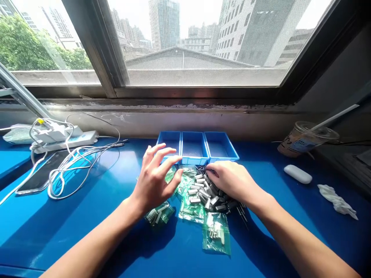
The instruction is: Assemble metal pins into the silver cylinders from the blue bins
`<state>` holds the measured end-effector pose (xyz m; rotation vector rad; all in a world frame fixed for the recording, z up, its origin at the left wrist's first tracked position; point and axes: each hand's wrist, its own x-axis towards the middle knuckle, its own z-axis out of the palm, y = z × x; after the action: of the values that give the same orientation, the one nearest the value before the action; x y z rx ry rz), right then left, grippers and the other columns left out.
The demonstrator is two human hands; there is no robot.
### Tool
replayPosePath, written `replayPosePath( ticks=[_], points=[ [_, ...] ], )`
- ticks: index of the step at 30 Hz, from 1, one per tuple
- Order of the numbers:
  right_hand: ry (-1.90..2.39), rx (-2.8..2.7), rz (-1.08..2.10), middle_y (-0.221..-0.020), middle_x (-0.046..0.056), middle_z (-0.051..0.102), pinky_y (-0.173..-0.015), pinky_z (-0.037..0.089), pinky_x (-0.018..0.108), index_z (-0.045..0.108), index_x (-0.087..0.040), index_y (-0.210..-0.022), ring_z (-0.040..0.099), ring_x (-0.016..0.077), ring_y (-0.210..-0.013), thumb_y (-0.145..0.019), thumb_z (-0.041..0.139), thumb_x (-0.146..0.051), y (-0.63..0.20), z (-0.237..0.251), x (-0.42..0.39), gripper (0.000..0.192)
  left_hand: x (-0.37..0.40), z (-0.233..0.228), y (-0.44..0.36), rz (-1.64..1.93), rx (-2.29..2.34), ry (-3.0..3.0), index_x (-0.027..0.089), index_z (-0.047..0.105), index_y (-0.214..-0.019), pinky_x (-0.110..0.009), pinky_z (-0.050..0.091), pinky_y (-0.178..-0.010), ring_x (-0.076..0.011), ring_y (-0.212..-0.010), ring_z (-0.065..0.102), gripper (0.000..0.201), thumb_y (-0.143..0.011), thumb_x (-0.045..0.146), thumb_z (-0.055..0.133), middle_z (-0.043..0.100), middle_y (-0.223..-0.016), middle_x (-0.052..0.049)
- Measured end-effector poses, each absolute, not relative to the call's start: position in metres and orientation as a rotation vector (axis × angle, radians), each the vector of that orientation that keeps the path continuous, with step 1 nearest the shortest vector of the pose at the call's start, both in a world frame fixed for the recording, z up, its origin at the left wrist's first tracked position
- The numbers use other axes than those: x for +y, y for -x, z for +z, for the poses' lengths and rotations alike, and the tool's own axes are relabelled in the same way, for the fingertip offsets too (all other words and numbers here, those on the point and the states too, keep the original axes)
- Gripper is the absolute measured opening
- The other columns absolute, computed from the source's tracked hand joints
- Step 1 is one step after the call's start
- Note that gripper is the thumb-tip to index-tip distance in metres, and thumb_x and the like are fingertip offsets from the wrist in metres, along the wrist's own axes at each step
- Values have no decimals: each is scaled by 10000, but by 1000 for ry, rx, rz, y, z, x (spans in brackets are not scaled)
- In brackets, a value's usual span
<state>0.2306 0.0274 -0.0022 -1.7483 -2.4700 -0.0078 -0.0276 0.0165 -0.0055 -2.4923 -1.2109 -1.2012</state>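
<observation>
My left hand (158, 175) hovers over the left side of the pile, fingers apart and holding nothing. My right hand (228, 179) reaches into the pile's far right part with fingertips closed together; what they grip, if anything, is hidden. Near those fingertips lie thin dark pieces (201, 169). Between the hands is a heap of small grey and black blocks (204, 192). Green clear packets (191, 212) lie around and partly under it. One packet with small white pieces (216, 233) lies in front, another (159, 213) below my left hand. Thin dark rods (241, 213) stick out under my right wrist.
Three joined blue bins (194, 160) stand behind the pile, against the wall. At left, white cables (78, 158), a power strip (66, 141) and a phone (40, 173). At right, a drink cup with a straw (304, 141), a white case (298, 173) and crumpled tissue (337, 200).
</observation>
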Motion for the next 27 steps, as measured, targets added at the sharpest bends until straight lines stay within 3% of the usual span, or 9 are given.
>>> replayPosePath(
  ticks=[9, 20, 27],
  points=[
    [1736, -2420, -22, -880, 11, 793, -650, 405, 314, 792, -251, -944, 741, 237, -834, -979, 582, -263, -229, -3, 29, 214, 17, -6, 28, -1192, -1172, 2570, 183, 708, -1180, -624, 421, -1186, -321, -1276, 599, 208, -1012, 263, 615, 729, -1217, -108],
    [1911, -2309, 152, -886, 13, 806, -599, 373, 285, 806, -300, -970, 737, 230, -783, -968, 572, -333, -234, 0, 31, 237, 15, -5, 27, -1175, -1135, 2653, 192, 701, -1190, -592, 470, -1144, -299, -1219, 635, 206, -1011, 257, 623, 747, -1190, -106],
    [1917, -2419, 89, -921, 30, 808, -600, 343, 299, 773, -285, -956, 758, 264, -834, -1003, 501, -271, -242, -1, 30, 276, 15, -6, 27, -1178, -1158, 2676, 210, 699, -1195, -592, 458, -1156, -296, -1221, 644, 209, -1009, 262, 620, 755, -1187, -98]
  ],
)
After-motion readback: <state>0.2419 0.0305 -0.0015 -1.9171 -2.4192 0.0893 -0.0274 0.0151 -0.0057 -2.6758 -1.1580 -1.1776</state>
